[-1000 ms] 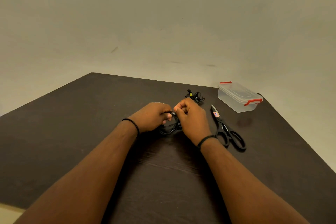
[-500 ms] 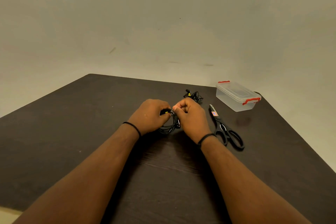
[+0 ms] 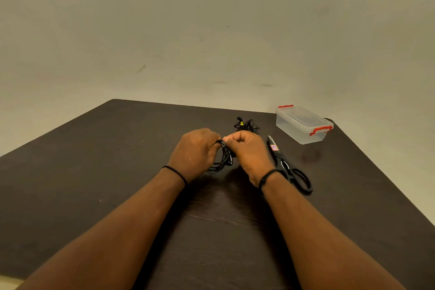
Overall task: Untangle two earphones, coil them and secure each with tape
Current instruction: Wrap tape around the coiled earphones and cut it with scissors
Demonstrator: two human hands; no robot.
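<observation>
We hold a coiled black earphone (image 3: 223, 156) mid-desk (image 3: 94, 160) — left hand (image 3: 194, 153) gripping its loops, right hand (image 3: 247, 150) pinching the top. The second earphone (image 3: 247, 125) lies bundled near the far edge, beside scissors (image 3: 289, 167).

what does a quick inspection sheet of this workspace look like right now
surface: dark wooden table
job's things: coiled earphone held between both hands; second earphone lies bundled behind them; tape not clearly seen
clutter: black scissors beside right wrist; clear lidded box with red clips
grippers: left hand grips the coil; right hand pinches its top
cables: only the earphone cords
surroundings: plain beige wall
</observation>
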